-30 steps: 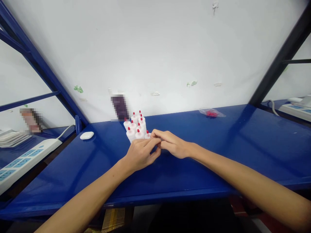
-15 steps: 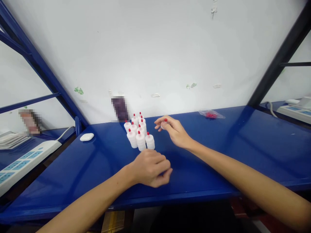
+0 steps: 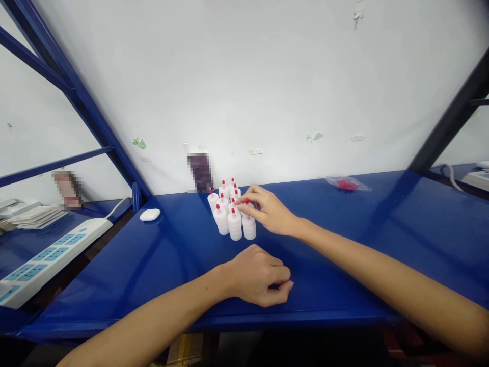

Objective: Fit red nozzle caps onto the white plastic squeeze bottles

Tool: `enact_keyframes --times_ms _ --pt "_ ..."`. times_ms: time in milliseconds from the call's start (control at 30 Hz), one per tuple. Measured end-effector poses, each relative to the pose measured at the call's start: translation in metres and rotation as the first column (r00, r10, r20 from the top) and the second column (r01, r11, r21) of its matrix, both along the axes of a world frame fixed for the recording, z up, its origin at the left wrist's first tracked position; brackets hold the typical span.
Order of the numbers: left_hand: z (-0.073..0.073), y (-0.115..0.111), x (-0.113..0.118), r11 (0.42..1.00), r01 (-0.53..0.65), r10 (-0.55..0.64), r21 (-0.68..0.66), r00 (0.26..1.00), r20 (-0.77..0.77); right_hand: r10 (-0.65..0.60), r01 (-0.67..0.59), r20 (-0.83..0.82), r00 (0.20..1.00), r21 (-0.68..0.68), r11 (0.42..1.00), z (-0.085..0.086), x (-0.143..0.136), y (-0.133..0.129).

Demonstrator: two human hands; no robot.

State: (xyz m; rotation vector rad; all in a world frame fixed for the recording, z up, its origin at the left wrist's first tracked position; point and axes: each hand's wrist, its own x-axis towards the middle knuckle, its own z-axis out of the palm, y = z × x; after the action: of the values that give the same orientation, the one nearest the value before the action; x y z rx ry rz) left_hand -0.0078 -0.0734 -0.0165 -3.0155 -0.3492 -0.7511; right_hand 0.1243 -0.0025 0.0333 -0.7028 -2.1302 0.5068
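Small white bottles (image 3: 234, 228) with red pointed caps stand upright in a close cluster on the blue table (image 3: 183, 265). My right hand (image 3: 263, 208) is at the cluster's right side, its thumb and fingers round a white bottle with a red cap (image 3: 246, 202); most of that bottle is hidden behind the thumb and a front bottle. My left hand (image 3: 262, 278) hovers near the table's front edge in a loose fist, with nothing visible in it.
A clear bag of red pieces (image 3: 347, 185) lies at the back right. Left of the bottles is a white rounded object (image 3: 150, 215). A blurred dark object (image 3: 201, 172) leans on the wall. A power strip (image 3: 57, 260) lies at the far left.
My right hand has carried its bottle leftward and down to the cluster's right side. My left hand has moved slightly away from the bottles, still closed. The whole view has shifted a little.
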Motion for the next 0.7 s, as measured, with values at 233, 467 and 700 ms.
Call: enact_keyframes --times_ms 233,467,700 --pt "-0.001 0.0 0.001 0.992 -0.013 0.01 -0.126 1.0 -0.024 -0.003 0.003 -0.01 1.0 0.047 0.999 -0.01 0.003 0.0" --pt "-0.002 0.001 0.001 0.981 -0.016 0.016 -0.192 1.0 -0.004 -0.061 0.06 -0.029 0.998 -0.038 0.997 -0.013 0.003 0.002" --pt "-0.002 0.001 0.001 0.976 -0.03 0.034 -0.215 0.999 0.013 -0.029 0.023 0.098 0.995 0.054 0.998 -0.015 0.017 0.001"
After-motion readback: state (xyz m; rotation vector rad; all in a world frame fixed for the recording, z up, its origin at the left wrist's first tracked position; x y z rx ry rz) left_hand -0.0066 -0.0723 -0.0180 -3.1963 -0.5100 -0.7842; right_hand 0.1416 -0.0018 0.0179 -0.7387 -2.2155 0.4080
